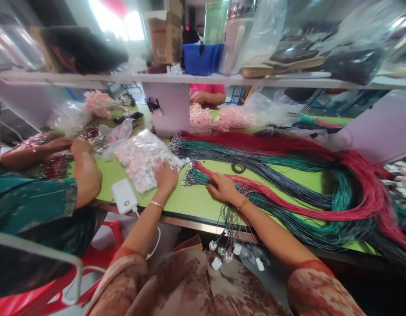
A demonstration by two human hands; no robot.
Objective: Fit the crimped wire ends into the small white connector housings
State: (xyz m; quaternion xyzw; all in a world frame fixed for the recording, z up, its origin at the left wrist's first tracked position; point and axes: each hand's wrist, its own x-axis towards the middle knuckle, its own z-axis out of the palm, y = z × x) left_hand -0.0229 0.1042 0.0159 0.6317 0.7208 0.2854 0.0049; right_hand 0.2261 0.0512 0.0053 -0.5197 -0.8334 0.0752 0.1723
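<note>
My left hand (166,177) rests at the right edge of a clear plastic bag (137,160) full of small white connectors; its fingertips are among them, and whether they pinch one is hidden. My right hand (222,188) lies on a bundle of red, green and black wires (272,197), just right of their metal-tipped ends (192,175). Its fingers are bent over the wires, with the thumb apart. Behind it a second, longer wire bundle (255,142) runs to the right. Several wires with white connectors (236,249) hang over the table's front edge below my right wrist.
A white power bank (124,196) with a cable lies left of my left hand. A tape roll (238,168) sits between the wire bundles. At the left, a co-worker's hands (76,145) handle small parts. A shelf (124,80) with a blue bin (202,59) crosses the back.
</note>
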